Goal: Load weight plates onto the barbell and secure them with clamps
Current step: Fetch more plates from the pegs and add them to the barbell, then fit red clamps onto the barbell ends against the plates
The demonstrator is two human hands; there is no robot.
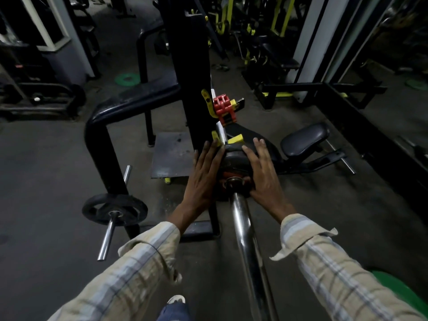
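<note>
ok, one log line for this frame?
step: seating plate | left hand: flat on weight plate | right hand: flat on plate | barbell: sleeve through plate | red clamp: not fitted

Dim gym, grey floor (46,158)

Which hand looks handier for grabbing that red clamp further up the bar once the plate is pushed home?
Probably the left hand. Its fingertips reach furthest up the plate, closest to the red clamp; the right hand sits lower, beside the bar.
</note>
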